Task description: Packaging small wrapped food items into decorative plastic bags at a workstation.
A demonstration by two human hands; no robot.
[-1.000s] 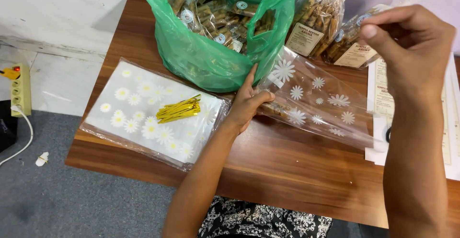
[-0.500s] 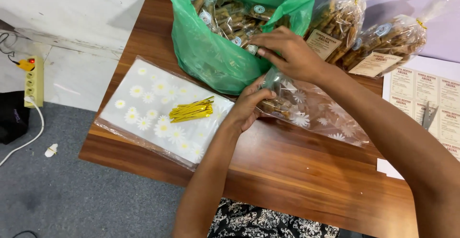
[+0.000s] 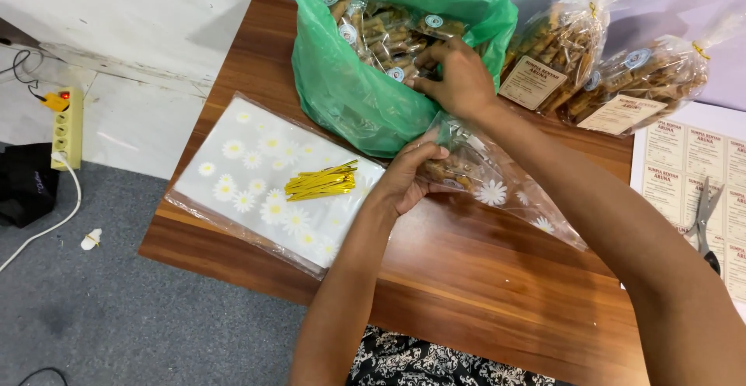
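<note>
My left hand (image 3: 409, 176) grips the open mouth of a clear flower-print bag (image 3: 497, 192) lying on the wooden table (image 3: 466, 277); a few brown snack sticks show inside it. Above it, my right hand (image 3: 454, 75) reaches into a large green plastic bag (image 3: 342, 98) and closes its fingers on small wrapped snack packets (image 3: 388, 36) there. To the left of the left hand lies a flat stack of empty flower-print bags (image 3: 256, 176) with a bundle of gold twist ties (image 3: 320, 183) on top.
Two filled, tied and labelled snack bags (image 3: 556, 52) (image 3: 645, 83) lean at the back right. A sheet of labels (image 3: 691, 160) with scissors (image 3: 703, 215) on it lies at the right edge. On the floor at left are a power strip (image 3: 66, 125) and cable.
My right hand came down from the upper right and went into the green bag. My left hand stays on the flower-print bag's mouth, which now holds some snack sticks.
</note>
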